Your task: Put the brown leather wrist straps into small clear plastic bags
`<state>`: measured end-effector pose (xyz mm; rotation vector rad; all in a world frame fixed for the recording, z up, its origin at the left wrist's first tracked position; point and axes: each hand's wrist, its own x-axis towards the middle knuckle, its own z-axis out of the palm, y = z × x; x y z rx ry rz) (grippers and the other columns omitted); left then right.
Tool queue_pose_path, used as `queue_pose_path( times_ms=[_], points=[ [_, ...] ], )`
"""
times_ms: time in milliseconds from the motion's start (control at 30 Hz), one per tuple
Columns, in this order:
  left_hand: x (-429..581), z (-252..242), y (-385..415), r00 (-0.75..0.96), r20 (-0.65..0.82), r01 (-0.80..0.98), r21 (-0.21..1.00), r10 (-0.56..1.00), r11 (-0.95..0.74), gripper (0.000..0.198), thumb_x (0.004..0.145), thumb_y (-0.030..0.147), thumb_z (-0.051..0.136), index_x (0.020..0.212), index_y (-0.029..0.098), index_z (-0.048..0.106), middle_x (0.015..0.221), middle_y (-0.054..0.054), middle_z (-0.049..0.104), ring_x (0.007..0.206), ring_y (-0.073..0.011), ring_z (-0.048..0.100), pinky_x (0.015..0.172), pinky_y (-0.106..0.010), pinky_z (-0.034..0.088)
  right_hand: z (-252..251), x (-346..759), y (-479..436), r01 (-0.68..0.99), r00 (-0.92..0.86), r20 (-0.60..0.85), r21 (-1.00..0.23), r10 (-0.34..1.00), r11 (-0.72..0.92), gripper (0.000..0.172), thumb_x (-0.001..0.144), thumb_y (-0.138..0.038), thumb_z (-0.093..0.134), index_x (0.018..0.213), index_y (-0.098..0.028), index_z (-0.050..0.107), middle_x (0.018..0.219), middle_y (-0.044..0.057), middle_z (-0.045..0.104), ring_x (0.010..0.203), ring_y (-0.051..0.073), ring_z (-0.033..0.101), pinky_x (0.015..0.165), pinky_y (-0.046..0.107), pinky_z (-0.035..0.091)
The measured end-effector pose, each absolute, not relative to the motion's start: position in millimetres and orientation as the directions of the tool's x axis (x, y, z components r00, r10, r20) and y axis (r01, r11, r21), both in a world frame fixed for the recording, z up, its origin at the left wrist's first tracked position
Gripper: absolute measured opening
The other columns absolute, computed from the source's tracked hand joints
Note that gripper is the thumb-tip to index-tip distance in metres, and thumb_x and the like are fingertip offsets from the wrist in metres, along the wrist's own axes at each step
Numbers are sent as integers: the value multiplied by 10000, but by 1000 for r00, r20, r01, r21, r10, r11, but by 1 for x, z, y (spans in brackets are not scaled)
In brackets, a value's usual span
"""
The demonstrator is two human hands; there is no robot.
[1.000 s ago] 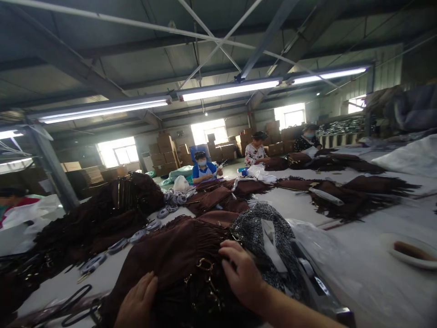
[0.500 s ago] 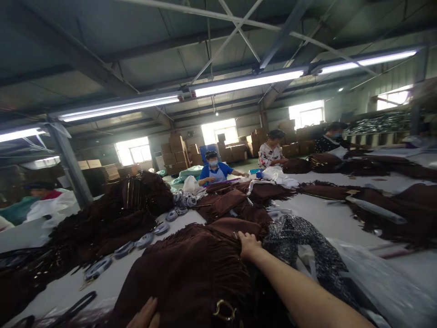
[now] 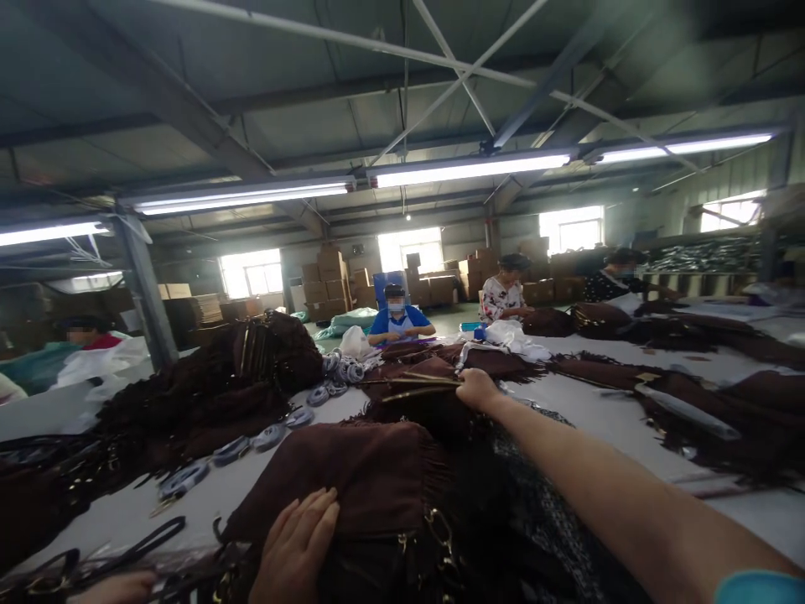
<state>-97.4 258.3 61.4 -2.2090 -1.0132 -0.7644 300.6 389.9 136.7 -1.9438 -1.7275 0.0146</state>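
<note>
Here, the left hand (image 3: 298, 541) lies flat on a dark brown, fringed, soft fabric bag (image 3: 371, 470) on the white bench (image 3: 217, 495), its fingers together and its grip closed on nothing. Beyond that bag, the right hand (image 3: 476, 391) reaches forward, its grip narrow, pinching the end of a dark brown pouch with long gold zip edges (image 3: 408, 409). Coiled pale grey straps (image 3: 267, 438) lie between the bag and a heaped dark brown pile (image 3: 207, 398).
</note>
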Motion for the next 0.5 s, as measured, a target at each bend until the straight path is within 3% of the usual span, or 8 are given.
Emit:
queue_pose_path(
  times_ms=[167, 333, 433, 500],
  points=[
    [-101, 73, 254, 604, 683, 759, -336, 410, -558, 520, 789, 43, 417, 1239, 241, 587, 1263, -66, 662, 1165, -210, 603, 1020, -347, 439, 225, 293, 355, 924, 144, 498, -376, 855, 63, 234, 905, -294, 558, 1031, -119, 651, 1023, 97, 678, 993, 219, 617, 891, 367, 464],
    [-91, 87, 224, 487, 682, 847, -216, 546, -485, 666, 716, -27, 402, 1286, 280, 558, 1341, -59, 607, 1263, -260, 532, 1030, -471, 449, 271, 247, 288, 907, -3, 664, -314, 748, 282, 303, 867, -228, 483, 1120, -141, 624, 1081, 89, 674, 1037, 210, 588, 905, 286, 415],
    [-84, 78, 191, 389, 723, 818, 12, 570, -574, 543, 766, 103, 516, 1261, 316, 581, 1335, -66, 607, 1244, -296, 547, 1014, -498, 476, 249, 214, 236, 882, -111, 703, -256, 703, 396, 372, 829, -235, 521, 1194, -196, 585, 1178, 59, 646, 1090, 205, 558, 949, 284, 403],
    [-80, 66, 170, 218, 718, 700, 358, 662, -618, 449, 771, 252, 617, 1214, 330, 605, 1281, -70, 639, 1201, -303, 581, 1006, -487, 495, 213, 193, 202, 862, -198, 683, -221, 703, 457, 361, 773, -218, 577, 1130, -237, 623, 1119, 42, 667, 1044, 214, 573, 924, 299, 426]
  ],
)
